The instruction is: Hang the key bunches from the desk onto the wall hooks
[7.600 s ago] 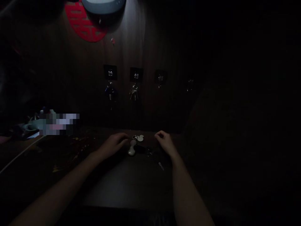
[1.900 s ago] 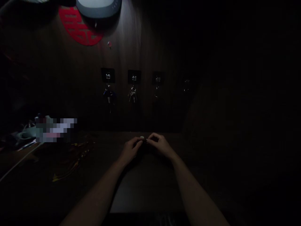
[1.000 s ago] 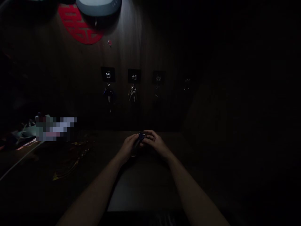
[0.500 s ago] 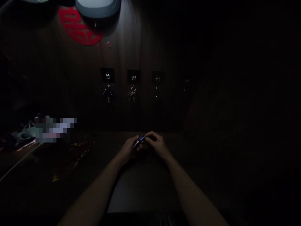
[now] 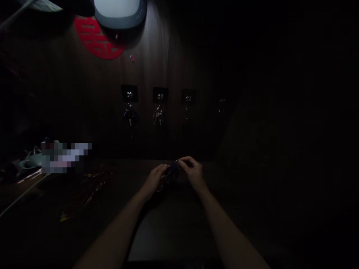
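In the dim light, both of my hands meet over the shelf around a small dark-blue piece (image 5: 174,167), which looks like a blue-headed key. Its details are too dark to make out. My left hand (image 5: 154,181) has its fingers closed at the left side of the key. My right hand (image 5: 194,172) pinches its upper right end between thumb and forefinger, where a small glint shows. Beyond the hands, a bunch of keys (image 5: 158,116) and a dark blue key set (image 5: 130,116) hang from wall hooks.
Black hook plates (image 5: 160,95) line the dark wooden wall. Above them are a red round paper-cut (image 5: 108,52) and a lit grey-rimmed device (image 5: 120,22). At left lie a white cable (image 5: 24,197), blurred items and a red-and-yellow decoration (image 5: 81,201).
My right hand has moved slightly right, away from my left. The blue key has shifted right and turned, its silver part now less visible. The view has tilted up a little.
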`<state>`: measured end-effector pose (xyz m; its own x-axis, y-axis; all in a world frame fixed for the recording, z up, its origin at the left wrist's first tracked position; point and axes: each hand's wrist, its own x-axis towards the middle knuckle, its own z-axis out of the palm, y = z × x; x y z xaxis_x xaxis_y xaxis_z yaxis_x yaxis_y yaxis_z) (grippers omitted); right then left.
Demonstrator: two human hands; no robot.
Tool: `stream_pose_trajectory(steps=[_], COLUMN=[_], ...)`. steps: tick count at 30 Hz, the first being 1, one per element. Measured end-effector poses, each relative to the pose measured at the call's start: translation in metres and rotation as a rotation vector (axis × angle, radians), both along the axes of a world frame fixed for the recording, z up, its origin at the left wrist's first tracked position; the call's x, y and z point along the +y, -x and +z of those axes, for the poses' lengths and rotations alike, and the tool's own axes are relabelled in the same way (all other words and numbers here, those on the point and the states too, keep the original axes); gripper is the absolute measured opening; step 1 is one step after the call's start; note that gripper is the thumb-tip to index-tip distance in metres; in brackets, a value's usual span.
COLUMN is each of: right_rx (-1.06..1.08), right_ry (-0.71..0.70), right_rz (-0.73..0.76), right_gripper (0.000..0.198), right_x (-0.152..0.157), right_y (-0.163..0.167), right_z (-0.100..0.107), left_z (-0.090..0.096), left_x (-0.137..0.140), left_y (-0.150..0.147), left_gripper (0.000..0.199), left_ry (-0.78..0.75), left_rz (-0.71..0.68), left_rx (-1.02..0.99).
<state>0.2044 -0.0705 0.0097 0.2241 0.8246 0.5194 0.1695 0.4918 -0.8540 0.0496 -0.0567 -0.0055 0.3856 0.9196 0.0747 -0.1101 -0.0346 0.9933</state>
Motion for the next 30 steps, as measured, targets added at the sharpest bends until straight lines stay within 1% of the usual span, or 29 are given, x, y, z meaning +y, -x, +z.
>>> stream_pose_trajectory(steps=[2,6,10,13,15,21,26,30], right_rx=[0.029,0.05,0.039,-0.004,-0.036,-0.017,0.054,0.07], right_ry=[-0.006,0.003,0.021,-0.019,-0.063,-0.15,-0.238,-0.237], right_rz=[-0.004,-0.028,-0.087,-0.147,-0.186,-0.29,-0.285,-0.274], right_gripper=[0.014,0.015,0.017,0.018,0.019,0.019,0.017,0.015], right_x=[0.001,0.004,0.006,0.011,0.016,0.038,0.058,0.071], right_y=[-0.001,-0.002,-0.007,-0.012,-0.016,-0.029,-0.032,-0.027], right_z=[0.0,0.002,0.01,0.022,0.034,0.082,0.121,0.146], left_z=[-0.001,-0.006,-0.018,-0.027,-0.03,-0.03,-0.029,-0.028], left_x=[0.0,0.004,0.014,0.022,0.025,0.027,0.027,0.025], left_y=[0.0,0.003,0.008,0.011,0.012,0.011,0.011,0.011], left_gripper=[0.041,0.029,0.022,0.02,0.019,0.021,0.021,0.02], left_ry=[-0.11,-0.363,-0.482,-0.513,-0.526,-0.527,-0.525,-0.527], left_rz=[0.058,0.162,0.252,0.298,0.285,0.253,0.258,0.265], left_rx=[0.081,0.256,0.404,0.52,0.584,0.701,0.724,0.729])
